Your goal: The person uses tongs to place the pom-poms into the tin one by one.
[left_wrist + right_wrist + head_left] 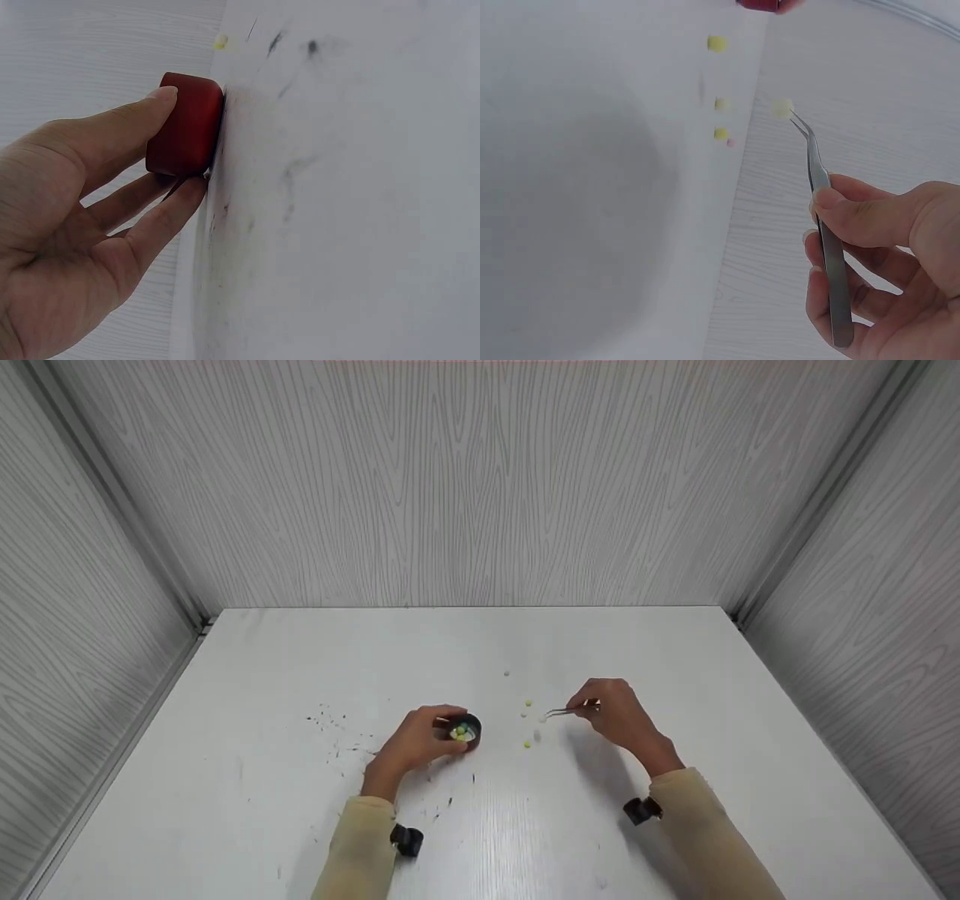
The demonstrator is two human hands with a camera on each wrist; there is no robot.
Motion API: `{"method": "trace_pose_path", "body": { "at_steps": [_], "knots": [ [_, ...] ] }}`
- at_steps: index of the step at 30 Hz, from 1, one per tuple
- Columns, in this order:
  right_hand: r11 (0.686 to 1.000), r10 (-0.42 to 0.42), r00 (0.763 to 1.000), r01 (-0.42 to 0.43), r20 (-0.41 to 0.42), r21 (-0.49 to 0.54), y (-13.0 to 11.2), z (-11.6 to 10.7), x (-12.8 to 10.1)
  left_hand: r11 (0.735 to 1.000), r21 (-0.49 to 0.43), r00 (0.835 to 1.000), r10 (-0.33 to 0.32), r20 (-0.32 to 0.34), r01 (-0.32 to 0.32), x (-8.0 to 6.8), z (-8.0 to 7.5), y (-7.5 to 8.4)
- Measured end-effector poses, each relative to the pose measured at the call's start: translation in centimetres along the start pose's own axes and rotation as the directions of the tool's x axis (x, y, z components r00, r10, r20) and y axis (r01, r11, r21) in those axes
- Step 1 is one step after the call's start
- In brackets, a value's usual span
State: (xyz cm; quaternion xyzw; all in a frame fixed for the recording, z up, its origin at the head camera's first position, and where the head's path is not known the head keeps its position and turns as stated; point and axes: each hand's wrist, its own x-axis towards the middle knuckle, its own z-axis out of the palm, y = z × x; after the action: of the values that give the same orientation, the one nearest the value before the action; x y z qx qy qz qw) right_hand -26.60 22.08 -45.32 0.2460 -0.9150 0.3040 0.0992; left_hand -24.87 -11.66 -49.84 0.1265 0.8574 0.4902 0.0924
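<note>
My left hand (441,731) grips a small round red cup (186,124) standing on the white table (675,675), thumb on one side and fingers on the other. In the head view the cup (466,730) looks dark and holds several yellow and pale beads. To its right, my right hand (600,709) pinches metal tweezers (821,195) between thumb and fingers. Their tips hold a pale bead (782,109) just above the table. Loose beads (527,744) lie between the two hands, among them yellow ones (721,133) and a pinkish one (731,142).
Grey wood-grain walls (480,480) close in the table on the left, back and right. Dark specks (334,731) are scattered left of the cup. One pale bead (506,673) lies farther back.
</note>
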Motion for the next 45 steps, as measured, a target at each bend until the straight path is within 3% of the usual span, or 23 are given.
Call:
{"method": "trace_pose_path", "body": {
  "at_steps": [22,31,45],
  "knots": [
    [0.994,-0.101,0.995,0.102,-0.026,0.042,-4.7,3.4,3.0,1.0,0.011,1.0,-0.01,0.007,0.009,-0.1,-0.1,0.0],
    [0.992,-0.113,0.993,0.111,0.033,0.057,-5.5,5.6,3.8,1.0,0.01,1.0,0.002,0.01,-0.002,0.0,-0.1,-0.1],
    [0.984,-0.136,0.99,0.14,0.036,-0.114,-6.6,8.2,4.4,0.999,0.006,0.999,0.045,0.016,-0.045,0.2,-0.1,-0.2]
  ]
}}
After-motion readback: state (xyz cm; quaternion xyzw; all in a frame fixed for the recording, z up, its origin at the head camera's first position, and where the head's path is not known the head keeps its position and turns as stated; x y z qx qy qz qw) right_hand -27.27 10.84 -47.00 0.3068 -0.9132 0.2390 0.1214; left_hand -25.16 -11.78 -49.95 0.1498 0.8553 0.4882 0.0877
